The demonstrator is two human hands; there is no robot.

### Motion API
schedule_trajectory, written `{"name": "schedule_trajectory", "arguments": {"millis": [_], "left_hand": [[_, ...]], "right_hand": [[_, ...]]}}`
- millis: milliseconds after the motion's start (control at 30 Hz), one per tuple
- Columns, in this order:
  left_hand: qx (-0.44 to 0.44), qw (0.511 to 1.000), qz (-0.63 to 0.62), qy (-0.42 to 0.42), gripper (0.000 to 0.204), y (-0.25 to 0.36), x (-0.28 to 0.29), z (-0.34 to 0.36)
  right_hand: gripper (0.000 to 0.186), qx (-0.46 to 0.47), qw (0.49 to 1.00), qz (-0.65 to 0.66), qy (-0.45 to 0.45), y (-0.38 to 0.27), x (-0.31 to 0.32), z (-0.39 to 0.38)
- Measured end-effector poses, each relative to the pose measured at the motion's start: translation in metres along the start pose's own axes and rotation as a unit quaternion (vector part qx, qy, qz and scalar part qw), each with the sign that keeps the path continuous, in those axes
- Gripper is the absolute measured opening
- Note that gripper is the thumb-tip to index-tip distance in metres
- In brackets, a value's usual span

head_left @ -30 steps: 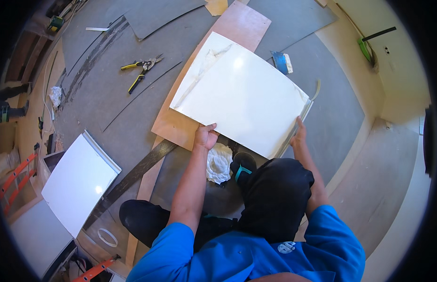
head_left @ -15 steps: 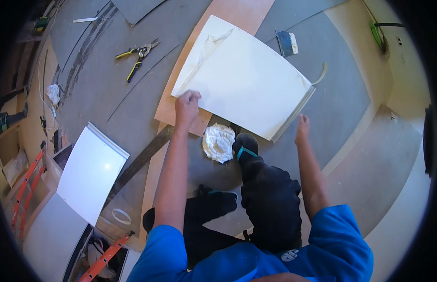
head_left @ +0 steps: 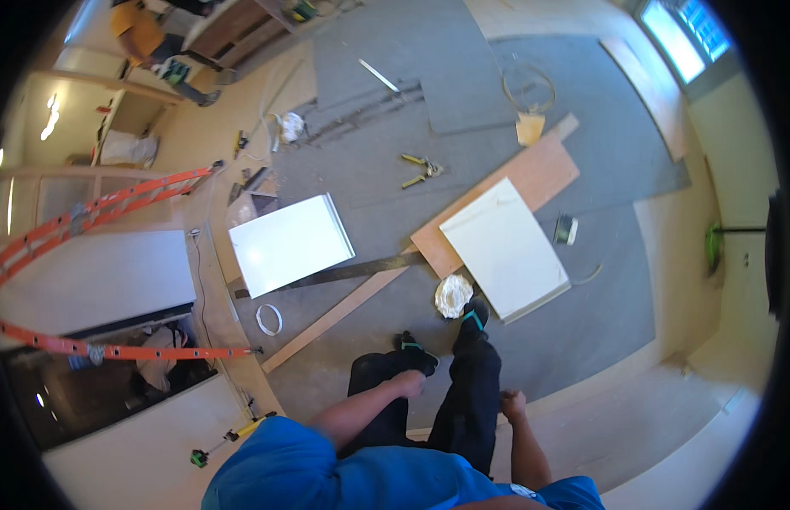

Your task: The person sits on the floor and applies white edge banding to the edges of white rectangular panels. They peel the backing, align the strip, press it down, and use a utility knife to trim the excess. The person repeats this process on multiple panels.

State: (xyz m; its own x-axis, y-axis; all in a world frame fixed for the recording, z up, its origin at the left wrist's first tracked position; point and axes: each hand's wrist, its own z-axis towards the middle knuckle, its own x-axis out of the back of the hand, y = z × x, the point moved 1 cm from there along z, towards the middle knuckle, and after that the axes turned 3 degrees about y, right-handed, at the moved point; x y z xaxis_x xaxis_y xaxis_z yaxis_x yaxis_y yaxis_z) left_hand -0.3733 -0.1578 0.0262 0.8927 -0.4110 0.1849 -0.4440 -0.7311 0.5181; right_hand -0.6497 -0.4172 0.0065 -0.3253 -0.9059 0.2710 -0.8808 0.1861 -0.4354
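My left hand is in front of my left leg, its fingers loosely curled, and no object shows in it. Beside my right thigh, my right hand is closed in a fist with nothing visible in it. Both are apart from the white panel, which lies on a wooden board above my feet. A crumpled white cloth lies by its lower left corner. A second white panel rests to the left. Yellow-handled snips are on the grey floor sheets, above both panels.
An orange ladder stretches along the left, near a dark opening and a green tool. A co-worker in a yellow top is at the upper left. A wooden strip and a white ring lie left of my legs.
Both my hands have let go of the white panel and drawn back toward my legs. The view has risen and widened, now taking in the co-worker, the whole ladder and a window.
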Motion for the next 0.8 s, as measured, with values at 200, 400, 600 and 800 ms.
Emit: {"name": "schedule_trajectory", "arguments": {"millis": [200, 400, 600, 800], "left_hand": [[-0.008, 0.957, -0.216, 0.192, 0.016, 0.056, 0.070, -0.136], [0.196, 0.830, -0.148, 0.501, 0.049, 0.032, 0.086, -0.238], [0.303, 0.829, -0.175, 0.435, 0.067, 0.007, 0.001, -0.324], [0.328, 0.762, -0.464, 0.310, 0.043, -0.002, -0.112, -0.318]], "right_hand": [[0.010, 0.012, 0.998, 0.014, 0.053, -0.114, 0.096, -0.043], [0.025, 0.159, 0.982, -0.073, 0.074, -0.181, 0.165, -0.022], [0.018, 0.166, 0.983, -0.076, -0.036, -0.230, 0.177, -0.050], [0.012, 0.131, 0.985, -0.075, -0.086, -0.262, 0.163, -0.067]]}}
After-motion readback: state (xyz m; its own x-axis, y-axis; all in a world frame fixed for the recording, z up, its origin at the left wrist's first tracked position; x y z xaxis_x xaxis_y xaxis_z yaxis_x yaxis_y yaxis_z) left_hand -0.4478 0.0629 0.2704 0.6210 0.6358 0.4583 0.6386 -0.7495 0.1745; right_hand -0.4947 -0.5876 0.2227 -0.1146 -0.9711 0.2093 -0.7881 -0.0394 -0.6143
